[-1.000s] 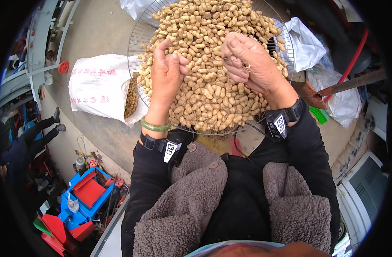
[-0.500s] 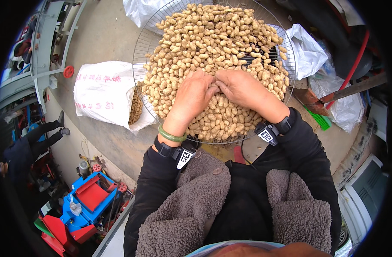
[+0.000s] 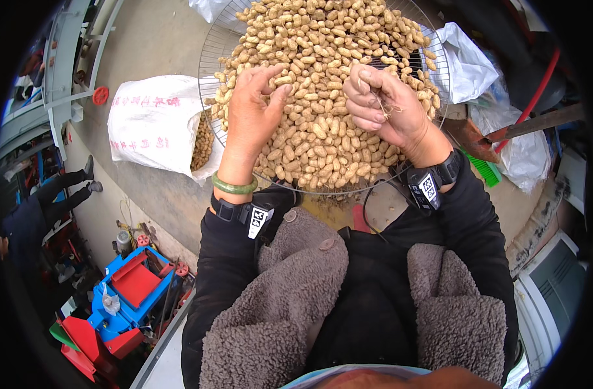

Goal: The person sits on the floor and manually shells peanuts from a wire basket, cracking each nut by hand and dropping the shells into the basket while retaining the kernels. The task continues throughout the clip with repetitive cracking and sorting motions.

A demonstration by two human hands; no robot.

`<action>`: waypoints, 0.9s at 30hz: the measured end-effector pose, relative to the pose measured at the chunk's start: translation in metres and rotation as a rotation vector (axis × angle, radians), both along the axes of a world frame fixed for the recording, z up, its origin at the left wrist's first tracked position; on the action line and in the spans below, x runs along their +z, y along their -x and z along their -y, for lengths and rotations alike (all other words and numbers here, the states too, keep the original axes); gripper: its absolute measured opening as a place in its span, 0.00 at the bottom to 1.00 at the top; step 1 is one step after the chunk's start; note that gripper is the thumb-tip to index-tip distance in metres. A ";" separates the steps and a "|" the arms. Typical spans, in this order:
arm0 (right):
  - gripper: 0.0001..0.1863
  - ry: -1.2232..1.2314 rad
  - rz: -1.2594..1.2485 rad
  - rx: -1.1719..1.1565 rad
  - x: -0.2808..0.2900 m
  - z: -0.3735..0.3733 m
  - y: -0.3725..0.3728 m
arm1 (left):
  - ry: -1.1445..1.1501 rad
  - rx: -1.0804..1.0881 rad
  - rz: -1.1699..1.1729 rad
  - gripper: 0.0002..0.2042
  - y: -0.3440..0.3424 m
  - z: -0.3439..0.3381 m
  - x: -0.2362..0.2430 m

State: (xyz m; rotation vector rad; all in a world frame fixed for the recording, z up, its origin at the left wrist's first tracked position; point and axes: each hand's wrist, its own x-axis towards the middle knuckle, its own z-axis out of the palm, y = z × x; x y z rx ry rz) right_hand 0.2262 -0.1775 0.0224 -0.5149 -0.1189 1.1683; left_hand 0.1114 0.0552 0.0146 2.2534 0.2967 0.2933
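A round wire sieve [image 3: 209,48] holds a big heap of peanuts in their shells [image 3: 322,78]. My left hand [image 3: 252,110] lies flat on the left side of the heap, fingers spread over the nuts, holding nothing. My right hand [image 3: 382,104] hovers over the right side with fingers curled, pinching a thin dry stem or root. Both wrists carry black bands with tags; a green bangle circles the left wrist.
A white sack [image 3: 155,123] of peanuts lies open left of the sieve. White plastic bags [image 3: 468,61] lie to the right, with a green brush [image 3: 483,170]. Blue and red machines [image 3: 124,292] stand lower left. A person [image 3: 34,207] stands at the left edge.
Both hands were together raking the front of the heap; they have since drawn apart. My right hand lifted off the heap with a thin stem pinched in its fingers.
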 end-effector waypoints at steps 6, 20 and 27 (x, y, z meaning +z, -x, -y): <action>0.16 0.185 -0.303 -0.155 -0.011 0.017 0.022 | -0.092 -0.423 -0.185 0.14 0.024 0.012 0.009; 0.22 0.128 -0.168 -0.289 -0.020 0.018 0.067 | 0.007 -0.401 0.097 0.13 0.044 0.069 0.026; 0.12 0.084 -0.250 -0.467 -0.025 -0.003 0.100 | 0.229 -0.203 -0.087 0.06 0.049 0.098 0.023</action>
